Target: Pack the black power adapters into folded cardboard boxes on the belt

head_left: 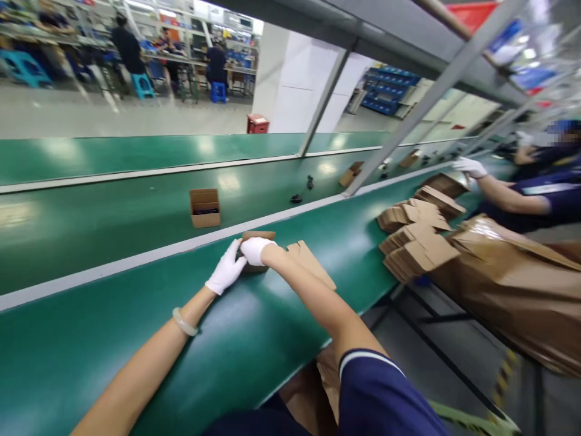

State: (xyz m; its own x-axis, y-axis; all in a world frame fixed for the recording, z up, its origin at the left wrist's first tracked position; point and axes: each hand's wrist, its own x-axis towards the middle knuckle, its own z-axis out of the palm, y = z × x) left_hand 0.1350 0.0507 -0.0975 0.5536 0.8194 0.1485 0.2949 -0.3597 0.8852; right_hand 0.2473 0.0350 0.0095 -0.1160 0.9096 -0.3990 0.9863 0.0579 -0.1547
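Observation:
Both my hands wear white gloves and meet at a small brown cardboard box (258, 234) on the near green surface. My left hand (226, 269) is closed against the box's left side, with its thumb pointing toward the right hand. Bent over the box's front, my right hand (256, 250) grips it with curled fingers that are partly hidden. The box's back flap stands up behind the hands, and its inside is mostly covered. Just right of it lies a flat cardboard blank (313, 264), partly under my right forearm.
An open box (205, 209) with something dark inside stands on the belt (113, 236) beyond the pale rail. Small black items (296, 198) lie farther right. Stacked blanks (415, 248) and a large brown bag (521, 284) are at right, near a co-worker's gloved hand (469, 166). Metal posts rise ahead.

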